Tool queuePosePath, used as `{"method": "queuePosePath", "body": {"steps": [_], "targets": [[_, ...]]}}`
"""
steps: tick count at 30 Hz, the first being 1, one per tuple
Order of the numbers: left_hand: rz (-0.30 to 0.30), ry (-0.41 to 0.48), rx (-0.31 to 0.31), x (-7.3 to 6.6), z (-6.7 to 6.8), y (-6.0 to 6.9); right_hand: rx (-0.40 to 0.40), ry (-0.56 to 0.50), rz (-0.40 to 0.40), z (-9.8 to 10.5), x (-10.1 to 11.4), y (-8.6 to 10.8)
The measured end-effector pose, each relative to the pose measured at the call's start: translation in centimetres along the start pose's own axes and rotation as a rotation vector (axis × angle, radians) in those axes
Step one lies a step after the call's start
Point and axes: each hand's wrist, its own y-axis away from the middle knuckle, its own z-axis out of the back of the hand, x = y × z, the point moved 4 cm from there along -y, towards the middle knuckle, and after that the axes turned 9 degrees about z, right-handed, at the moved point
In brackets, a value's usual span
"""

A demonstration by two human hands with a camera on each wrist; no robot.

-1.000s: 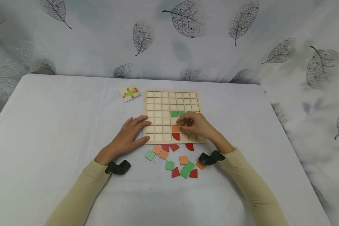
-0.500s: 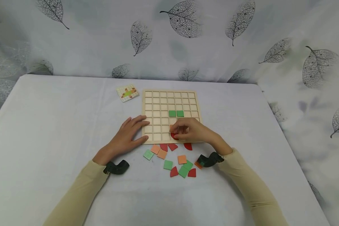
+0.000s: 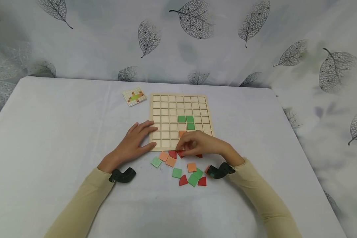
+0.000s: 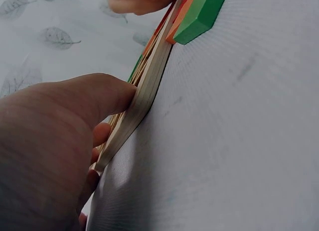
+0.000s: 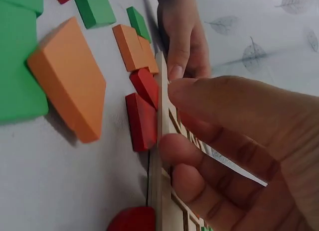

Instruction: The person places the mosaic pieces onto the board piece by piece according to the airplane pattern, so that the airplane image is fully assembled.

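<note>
The left hand [image 3: 130, 147] lies spread at the left edge of the wooden grid board [image 3: 165, 105]; its thumb touches the rim in the left wrist view. Over the board's front edge is the right hand [image 3: 200, 142], fingers bent, thumb and fingertips apart with nothing between them in the right wrist view. Red quarter-round pieces [image 3: 172, 154] lie against that edge, one red piece [image 5: 142, 122] close to the right fingertips. Three green squares [image 3: 181, 119] and a partly covered orange square [image 3: 181, 133] sit in the grid. The right hand hides the cells below the orange one.
A small pattern card [image 3: 134, 97] lies beyond the board's left corner. In front of the board are scattered green squares [image 3: 177, 173], orange squares [image 3: 191, 167] and more red pieces [image 3: 183, 180]. A dark wrist device [image 3: 221, 171] partly covers an orange piece.
The right hand has moved down from the middle of the grid to the front edge. A third green square is now visible below the right one of the pair. The left hand has stayed in place.
</note>
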Motion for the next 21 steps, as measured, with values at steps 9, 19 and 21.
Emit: {"method": "queuePosePath", "body": {"steps": [9, 19, 21], "targets": [[0.015, 0.000, 0.023, 0.0, 0.1, 0.0, 0.156, -0.065, 0.034, -1.5, 1.1, 0.0], [0.011, -0.003, 0.017, -0.1, 0.1, 0.0, 0.239, -0.121, 0.059, -3.1, 1.4, 0.1], [0.008, -0.004, 0.012, 0.0, 0.1, 0.0, 0.256, -0.106, 0.063, -3.4, 1.4, 0.1]]}}
